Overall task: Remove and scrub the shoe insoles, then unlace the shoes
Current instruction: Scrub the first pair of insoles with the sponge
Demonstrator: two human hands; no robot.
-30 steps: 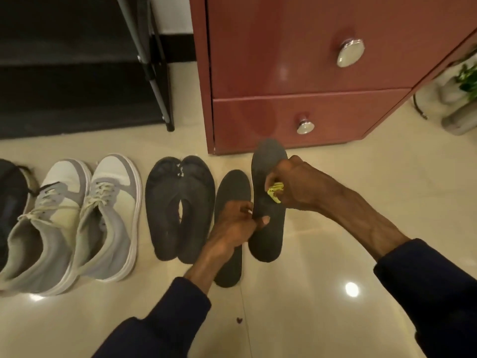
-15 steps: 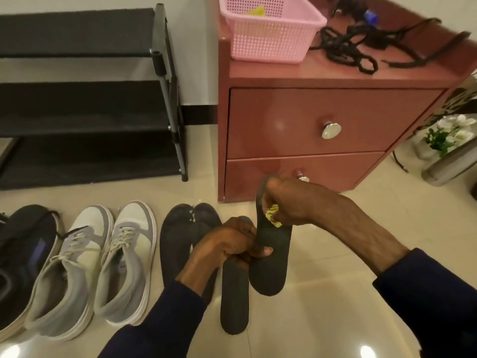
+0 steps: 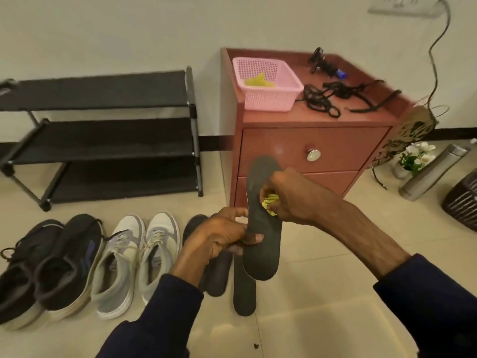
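1. Head view, the hands: the left hand [image 3: 219, 239] pinches the dark insole [image 3: 261, 257] at its middle edge, thumb on the front face and the other fingers curled behind. The right hand [image 3: 291, 197] is closed around a crumpled yellow cloth [image 3: 269, 204] and presses it on the upper half of this insole.
2. Head view, the change: one second ago the insole was low, near the floor [image 3: 322, 293]. Now it is lifted in front of the red cabinet [image 3: 284, 148] and stands almost upright. Both grips are the same as before, and the cloth has stayed on the upper part. The camera has also tilted up, so the cabinet top has come into view with a pink basket [image 3: 268, 102] and black laces [image 3: 325, 99] on it.
3. Head view, the other things: a single insole [image 3: 244, 295] lies on the floor below the held one, and more insoles [image 3: 218, 275] lie partly behind the left hand. The grey-white sneakers [image 3: 136, 259] beside them are laced. The black sneakers [image 3: 51, 264] stand further left.
4. Meaning for the task: I judge that scrubbing continues and that the lift only gives a better angle. The unlacing of the grey-white pair is not yet done.
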